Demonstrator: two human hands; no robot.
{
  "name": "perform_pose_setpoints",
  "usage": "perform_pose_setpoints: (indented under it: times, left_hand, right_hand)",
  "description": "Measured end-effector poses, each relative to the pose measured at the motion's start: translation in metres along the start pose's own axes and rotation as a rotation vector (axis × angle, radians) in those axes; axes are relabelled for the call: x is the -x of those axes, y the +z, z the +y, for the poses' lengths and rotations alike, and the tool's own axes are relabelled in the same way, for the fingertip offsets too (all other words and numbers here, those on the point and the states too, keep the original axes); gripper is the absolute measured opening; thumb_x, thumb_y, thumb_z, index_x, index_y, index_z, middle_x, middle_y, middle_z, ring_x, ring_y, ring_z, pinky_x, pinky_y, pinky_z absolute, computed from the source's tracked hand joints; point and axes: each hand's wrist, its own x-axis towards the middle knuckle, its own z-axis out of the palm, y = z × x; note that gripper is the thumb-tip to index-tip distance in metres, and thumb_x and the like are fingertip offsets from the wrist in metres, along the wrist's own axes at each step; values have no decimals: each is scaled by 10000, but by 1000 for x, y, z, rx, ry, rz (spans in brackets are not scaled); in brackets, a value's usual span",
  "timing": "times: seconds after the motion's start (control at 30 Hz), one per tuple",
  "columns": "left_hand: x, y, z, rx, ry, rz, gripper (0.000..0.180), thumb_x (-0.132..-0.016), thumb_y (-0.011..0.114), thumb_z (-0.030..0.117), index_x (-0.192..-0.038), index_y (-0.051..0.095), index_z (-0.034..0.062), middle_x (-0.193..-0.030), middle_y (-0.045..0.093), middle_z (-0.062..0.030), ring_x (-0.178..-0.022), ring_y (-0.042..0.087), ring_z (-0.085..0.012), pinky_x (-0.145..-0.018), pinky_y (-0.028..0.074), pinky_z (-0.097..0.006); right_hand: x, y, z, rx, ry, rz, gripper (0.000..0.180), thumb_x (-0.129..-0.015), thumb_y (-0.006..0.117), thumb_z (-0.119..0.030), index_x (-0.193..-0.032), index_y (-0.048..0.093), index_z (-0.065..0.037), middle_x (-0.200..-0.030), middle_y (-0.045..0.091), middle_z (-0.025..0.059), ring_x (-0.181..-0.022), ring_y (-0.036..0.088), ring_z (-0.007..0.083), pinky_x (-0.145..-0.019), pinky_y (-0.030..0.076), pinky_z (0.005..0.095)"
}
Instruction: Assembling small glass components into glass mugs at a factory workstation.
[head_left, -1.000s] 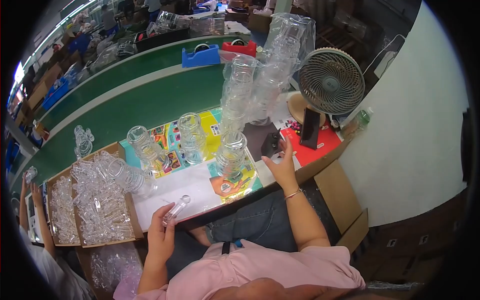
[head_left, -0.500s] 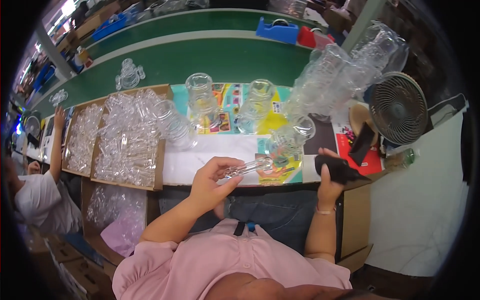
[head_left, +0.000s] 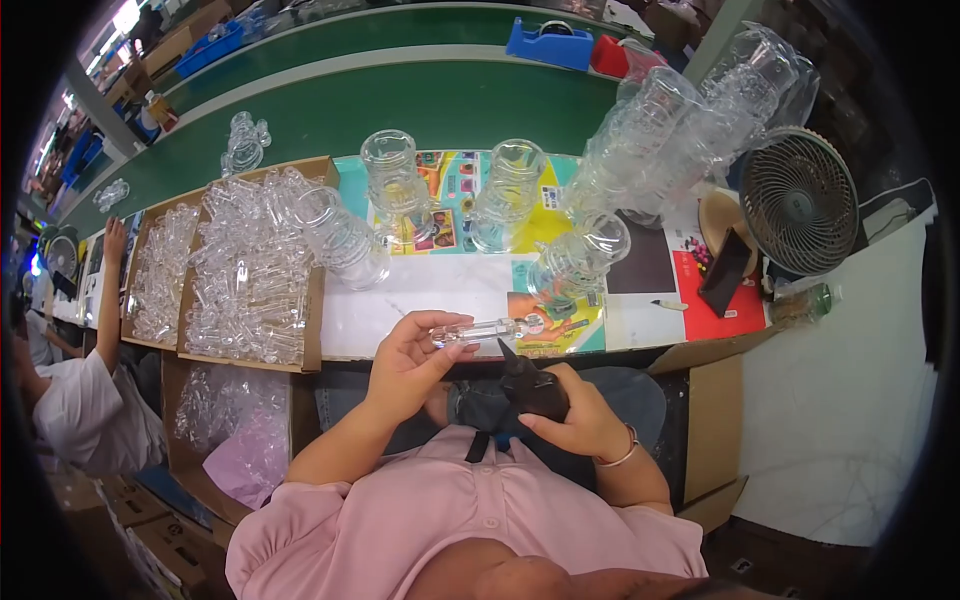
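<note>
My left hand (head_left: 405,365) pinches a slim clear plastic part (head_left: 482,332) above the near edge of the table. A black squeeze bottle (head_left: 537,391) with a thin pointed tip is gripped in my right hand (head_left: 590,418). Its tip rises to just below the clear part; whether they touch, I cannot tell. Beyond my hands stand clear, ringed plastic vessels: one at the back (head_left: 392,180), another beside it (head_left: 510,195), and one nearer on the right (head_left: 572,268). A further clear vessel (head_left: 345,245) leans against the box of parts.
Left are cardboard trays (head_left: 312,310) heaped with small clear parts. At right lie bagged clear vessels (head_left: 650,140), a fan (head_left: 798,205), a small white-handled tool (head_left: 668,305) and a glass jar (head_left: 808,303). A green conveyor (head_left: 330,110) runs behind, with a blue tape dispenser (head_left: 550,46). Another person (head_left: 85,400) sits left.
My right hand has brought the black bottle leftward, and its tip has swung from pointing right to pointing up near the clear part. My left hand has shifted slightly left, still holding that part.
</note>
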Motion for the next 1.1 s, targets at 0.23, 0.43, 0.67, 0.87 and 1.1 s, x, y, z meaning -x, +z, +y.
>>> perform_pose_setpoints:
  times: [0.23, 0.43, 0.67, 0.87, 1.1]
  left_hand:
    - [12, -18, 5, -131, -2, 107, 301, -835, 549, -22, -1118, 447, -32, -1126, 527, -152, -978, 578, -221, -803, 511, -310]
    - [11, -18, -6, -118, -37, 63, 304, -839, 591, 61, -1135, 535, 23, -1085, 566, -62, -946, 547, -114, -837, 449, -248]
    - [23, -28, -8, 17, 11, 83, 297, -894, 516, 85, -1175, 493, -8, -1158, 531, -86, -920, 560, -136, -840, 460, -268]
    - [23, -33, 1, 118, 3, 45, 290, -896, 511, 93, -1163, 469, -10, -1125, 538, -98, -920, 568, -156, -814, 486, -290]
    - [30, -43, -1, 145, -21, 114, 283, -856, 541, 16, -1126, 459, -10, -1128, 518, -119, -920, 574, -180, -818, 494, -313]
  right_hand:
    - [-15, 31, 11, -720, 27, -31, 475, -746, 650, -74, -1165, 439, -3, -1097, 566, 133, -953, 573, 182, -859, 441, 326]
    - [7, 7, 28, -554, 45, -25, 591, -692, 717, -117, -1177, 424, 51, -1036, 589, 167, -880, 617, 244, -784, 492, 333]
    - [-14, 3, 9, -638, -196, -86, 596, -828, 594, -368, -1175, 341, 45, -968, 523, 162, -825, 595, 269, -637, 534, 376]
    - [-34, 17, 12, -840, -304, -127, 820, -782, 621, -473, -1323, 239, 10, -990, 458, 111, -829, 509, 187, -602, 446, 278]
    - [-38, 31, 23, -1234, -189, -197, 783, -728, 630, -560, -1248, 367, -38, -872, 439, 63, -739, 434, 129, -527, 321, 204]
